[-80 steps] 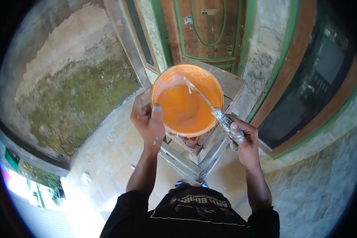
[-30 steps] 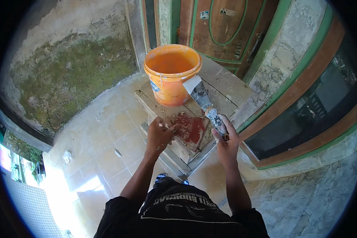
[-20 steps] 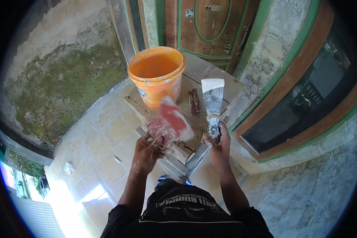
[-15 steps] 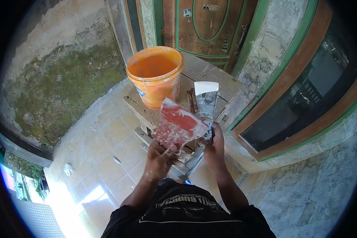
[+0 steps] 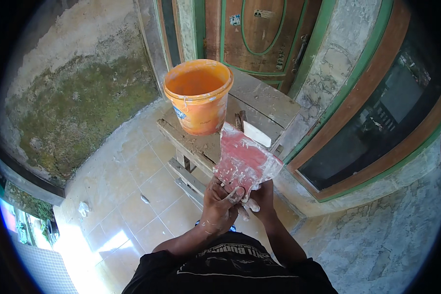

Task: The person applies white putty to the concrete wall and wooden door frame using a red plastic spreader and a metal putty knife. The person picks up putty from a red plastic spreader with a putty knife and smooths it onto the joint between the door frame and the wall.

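My left hand [image 5: 219, 202] is closed on a red plastic spreader [image 5: 245, 154], its thumb across the lower edge. The flat face is streaked and spotted with white putty. Close beside it, my right hand [image 5: 263, 200] is wrapped round a putty knife, most of which lies behind the spreader. Only the white putty [image 5: 257, 134] on its blade end sticks out past the spreader's upper right edge. The right fingers are partly covered. Dried white smears mark the left fingers.
An orange bucket [image 5: 204, 115] stands on a worn wooden bench [image 5: 267, 102] in front of me. Thin brown rods [image 5: 240, 120] lie on the bench beyond the spreader. A green-trimmed door [image 5: 259, 34] is behind, a mossy wall [image 5: 88, 103] left, a framed window [image 5: 372, 127] right.
Both hands have shifted to the right and slightly nearer. The spreader now overlaps the putty knife, hiding most of the blade that showed before.
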The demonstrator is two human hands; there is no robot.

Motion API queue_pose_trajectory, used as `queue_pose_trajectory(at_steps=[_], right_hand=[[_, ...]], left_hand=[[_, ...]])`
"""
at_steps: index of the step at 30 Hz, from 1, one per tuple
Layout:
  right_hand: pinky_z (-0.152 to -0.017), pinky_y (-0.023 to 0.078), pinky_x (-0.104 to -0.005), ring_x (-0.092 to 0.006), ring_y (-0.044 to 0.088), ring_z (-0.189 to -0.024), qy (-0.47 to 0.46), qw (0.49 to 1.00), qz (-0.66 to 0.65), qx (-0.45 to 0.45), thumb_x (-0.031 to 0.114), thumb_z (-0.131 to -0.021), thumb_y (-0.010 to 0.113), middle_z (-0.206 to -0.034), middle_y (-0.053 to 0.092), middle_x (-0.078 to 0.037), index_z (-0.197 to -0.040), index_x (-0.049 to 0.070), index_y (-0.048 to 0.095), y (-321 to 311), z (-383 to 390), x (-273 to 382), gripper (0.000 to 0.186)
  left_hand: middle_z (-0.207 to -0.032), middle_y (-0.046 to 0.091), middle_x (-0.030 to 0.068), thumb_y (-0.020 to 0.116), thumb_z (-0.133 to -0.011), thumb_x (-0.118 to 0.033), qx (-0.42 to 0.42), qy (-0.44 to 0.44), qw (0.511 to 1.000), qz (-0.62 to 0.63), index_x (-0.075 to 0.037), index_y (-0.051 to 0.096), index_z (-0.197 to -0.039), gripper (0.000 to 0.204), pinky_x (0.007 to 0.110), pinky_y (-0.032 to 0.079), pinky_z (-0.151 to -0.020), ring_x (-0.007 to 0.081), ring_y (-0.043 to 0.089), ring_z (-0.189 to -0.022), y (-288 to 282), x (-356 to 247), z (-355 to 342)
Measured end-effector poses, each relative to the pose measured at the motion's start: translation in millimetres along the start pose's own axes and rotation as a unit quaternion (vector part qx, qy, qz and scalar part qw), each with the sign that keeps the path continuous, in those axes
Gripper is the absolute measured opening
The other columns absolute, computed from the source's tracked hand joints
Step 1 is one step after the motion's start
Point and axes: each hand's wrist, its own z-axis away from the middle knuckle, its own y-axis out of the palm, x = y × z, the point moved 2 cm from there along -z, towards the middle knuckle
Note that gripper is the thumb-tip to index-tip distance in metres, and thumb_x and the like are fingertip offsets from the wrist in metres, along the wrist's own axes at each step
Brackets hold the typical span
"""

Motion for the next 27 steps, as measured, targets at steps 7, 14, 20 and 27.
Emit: queue_pose_trajectory(at_steps=[7,14,20,27], right_hand=[[-0.078,0.046,-0.0291,-0.0216,0.055,-0.098,-0.03,0.988,0.134,-0.064,-0.01,-0.08,0.052,-0.108,0.054,-0.012,-0.121,0.0,0.047,-8,8,8,0.043],[-0.075,0.047,-0.0322,-0.0296,0.057,-0.094,-0.159,0.942,0.274,-0.106,-0.012,-0.077,0.052,-0.106,0.053,-0.016,-0.119,-0.001,0.046,-19,17,23,0.043],[-0.076,0.047,-0.0319,-0.028,0.057,-0.093,-0.15,0.929,0.321,-0.109,-0.012,-0.078,0.053,-0.105,0.053,-0.016,-0.122,0.0,0.043,-21,30,36,0.047],[-0.059,0.043,-0.0216,-0.0086,0.05,-0.079,-0.1,0.978,0.104,-0.151,-0.001,-0.086,0.055,-0.103,0.05,-0.004,-0.127,0.007,0.038,-49,49,32,0.046]], left_hand=[[-0.088,0.06,0.0151,0.056,-0.085,0.0,0.016,-0.031,0.999,0.006,-0.001,0.031,-0.123,0.045,0.031,0.055,-0.041,0.0281,0.065,-0.062,17,-7,4],[-0.088,0.059,0.0157,0.057,-0.084,0.0,0.045,-0.038,0.998,-0.017,-0.001,0.032,-0.123,0.046,0.03,0.054,-0.04,0.0262,0.063,-0.06,24,1,-3],[-0.072,0.056,0.0096,0.061,-0.082,-0.006,0.035,-0.017,0.999,-0.024,-0.001,0.034,-0.123,0.05,0.026,0.051,-0.036,0.0224,0.061,-0.049,44,3,-7],[-0.112,0.05,0.0241,0.058,-0.081,0.003,0.137,0.016,0.99,0.008,-0.018,0.008,-0.14,0.08,0.034,0.057,-0.044,0.0285,0.065,-0.063,35,1,-20]])
